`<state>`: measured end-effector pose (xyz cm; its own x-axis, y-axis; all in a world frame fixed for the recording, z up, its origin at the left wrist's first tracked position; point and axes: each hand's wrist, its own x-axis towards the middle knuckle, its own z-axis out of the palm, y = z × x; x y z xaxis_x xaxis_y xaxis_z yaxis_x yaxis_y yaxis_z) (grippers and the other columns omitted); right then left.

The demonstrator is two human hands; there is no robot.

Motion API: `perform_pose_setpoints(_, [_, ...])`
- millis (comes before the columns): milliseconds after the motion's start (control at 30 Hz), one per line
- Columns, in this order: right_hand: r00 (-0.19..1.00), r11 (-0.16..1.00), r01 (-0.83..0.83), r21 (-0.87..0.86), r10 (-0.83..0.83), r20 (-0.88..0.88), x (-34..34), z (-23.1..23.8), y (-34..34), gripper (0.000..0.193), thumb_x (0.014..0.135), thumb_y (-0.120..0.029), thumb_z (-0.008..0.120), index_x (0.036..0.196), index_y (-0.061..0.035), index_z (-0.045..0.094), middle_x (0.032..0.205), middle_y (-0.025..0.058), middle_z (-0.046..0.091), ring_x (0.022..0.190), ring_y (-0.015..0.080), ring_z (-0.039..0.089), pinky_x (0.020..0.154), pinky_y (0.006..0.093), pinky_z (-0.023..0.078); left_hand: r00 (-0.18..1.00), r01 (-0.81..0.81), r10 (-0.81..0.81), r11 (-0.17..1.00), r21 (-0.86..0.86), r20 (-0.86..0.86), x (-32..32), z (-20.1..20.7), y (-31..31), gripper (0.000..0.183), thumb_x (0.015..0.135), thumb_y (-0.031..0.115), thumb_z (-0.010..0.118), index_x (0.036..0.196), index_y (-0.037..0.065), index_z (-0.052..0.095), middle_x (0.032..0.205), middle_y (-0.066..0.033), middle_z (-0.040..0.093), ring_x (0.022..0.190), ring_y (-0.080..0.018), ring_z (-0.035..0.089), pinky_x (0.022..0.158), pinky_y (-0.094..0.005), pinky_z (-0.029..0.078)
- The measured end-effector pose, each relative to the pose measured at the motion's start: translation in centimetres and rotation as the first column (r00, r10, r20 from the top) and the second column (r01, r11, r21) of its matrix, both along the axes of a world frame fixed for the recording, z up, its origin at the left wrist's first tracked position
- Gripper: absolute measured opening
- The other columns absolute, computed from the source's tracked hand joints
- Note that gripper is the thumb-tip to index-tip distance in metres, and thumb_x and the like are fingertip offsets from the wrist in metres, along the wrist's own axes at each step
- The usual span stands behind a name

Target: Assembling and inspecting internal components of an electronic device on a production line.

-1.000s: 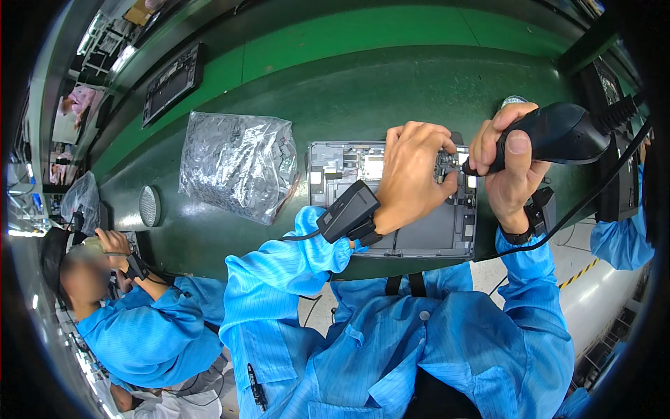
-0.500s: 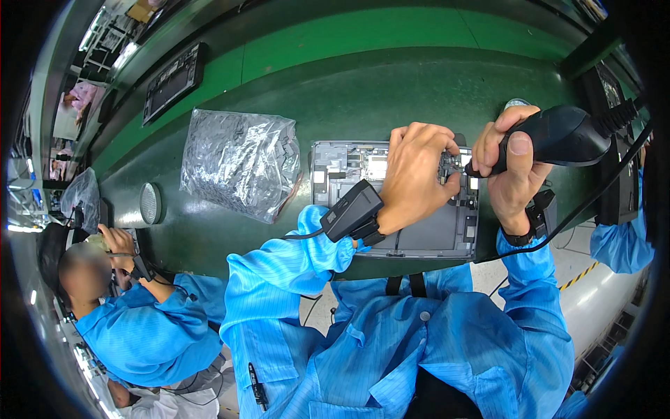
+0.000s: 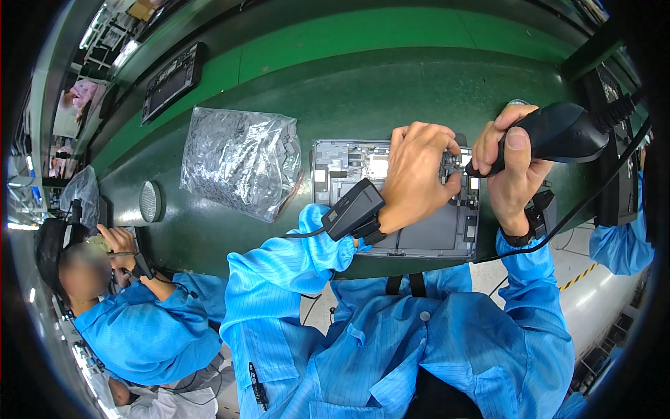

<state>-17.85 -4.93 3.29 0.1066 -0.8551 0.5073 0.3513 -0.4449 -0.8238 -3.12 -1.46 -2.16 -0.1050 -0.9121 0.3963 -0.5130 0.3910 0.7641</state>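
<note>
An opened laptop base, grey with its inner parts bare, lies on the green workbench in front of me. My left hand rests over its upper part, thumb and index bent around a small dark part by the right side. What that part is, I cannot make out. My right hand grips a black corded electric screwdriver, held nearly level. Its tip points left, at the laptop's right side close to my left fingertips; the bit's contact is too small to see.
A clear plastic bag of grey parts lies left of the laptop. Further left stands a round dish. Another laptop base sits at the far left. The screwdriver's black cable loops on the right. A co-worker in blue works at left.
Almost nothing differs. The screwdriver's rear end has shifted up very slightly; both hands stay in the same place on the laptop and tool.
</note>
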Motion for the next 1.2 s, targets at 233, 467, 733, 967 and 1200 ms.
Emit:
perform_pose_setpoints(233, [1.0, 1.0, -0.003, -0.006, 0.003, 0.012, 0.22, 0.06, 0.05, 0.021, 0.11, -0.015, 0.065, 0.111, 0.0052, 0.058, 0.068, 0.0042, 0.06, 0.054, 0.0097, 0.053, 0.052, 0.0257, 0.044, 1.0, -0.003, 0.003, 1.0, -0.008, -0.002, 0.05, 0.0, 0.05, 0.035, 0.073, 0.007, 0.087, 0.105, 0.009, 0.072, 0.123, -0.0083, 0.072, 0.122, -0.0321, 0.063, 0.107, -0.0463, 0.041])
perform_pose_setpoints(467, [1.0, 1.0, 0.006, -0.005, -0.006, -0.02, 0.07, 0.1, -0.03, 0.022, 0.11, -0.015, 0.066, 0.11, 0.0057, 0.058, 0.067, 0.0041, 0.059, 0.054, 0.0103, 0.054, 0.052, 0.0261, 0.045, 1.0, -0.003, 0.003, 1.0, -0.004, -0.016, -0.01, -0.03, 0.01, 0.036, 0.073, 0.008, 0.087, 0.104, 0.009, 0.071, 0.122, -0.0078, 0.072, 0.12, -0.0312, 0.064, 0.106, -0.046, 0.041])
perform_pose_setpoints(733, [1.0, 1.0, -0.007, -0.002, 0.007, -0.005, 0.27, 0.15, -0.07, 0.022, 0.11, -0.015, 0.066, 0.106, 0.0062, 0.059, 0.066, 0.0031, 0.059, 0.054, 0.0101, 0.054, 0.053, 0.0258, 0.044, 1.0, -0.009, 0.009, 1.0, 0.002, -0.005, 0.0, -0.09, -0.01, 0.035, 0.072, 0.008, 0.087, 0.104, 0.008, 0.072, 0.122, -0.008, 0.072, 0.12, -0.0313, 0.064, 0.107, -0.0461, 0.041])
perform_pose_setpoints(967, [1.0, 1.0, -0.006, 0.023, 0.006, -0.008, 0.22, -0.27, -0.04, 0.022, 0.109, -0.014, 0.069, 0.105, 0.0056, 0.06, 0.066, 0.0024, 0.058, 0.054, 0.0095, 0.053, 0.052, 0.0252, 0.043, 1.0, -0.002, 0.002, 1.0, 0.004, -0.011, 0.02, -0.14, -0.05, 0.033, 0.073, 0.009, 0.087, 0.103, 0.009, 0.073, 0.122, -0.0083, 0.072, 0.121, -0.0316, 0.064, 0.107, -0.0465, 0.041])
perform_pose_setpoints(1200, [1.0, 1.0, -0.014, -0.002, 0.013, -0.025, 0.14, -0.21, -0.1, 0.021, 0.108, -0.013, 0.069, 0.105, 0.0057, 0.06, 0.065, 0.0022, 0.057, 0.053, 0.0096, 0.053, 0.052, 0.0255, 0.043, 1.0, 0.0, 0.001, 1.0, 0.013, -0.009, 0.0, -0.05, -0.02, 0.033, 0.073, 0.008, 0.087, 0.102, 0.009, 0.073, 0.121, -0.0081, 0.072, 0.121, -0.0319, 0.063, 0.107, -0.0461, 0.041])
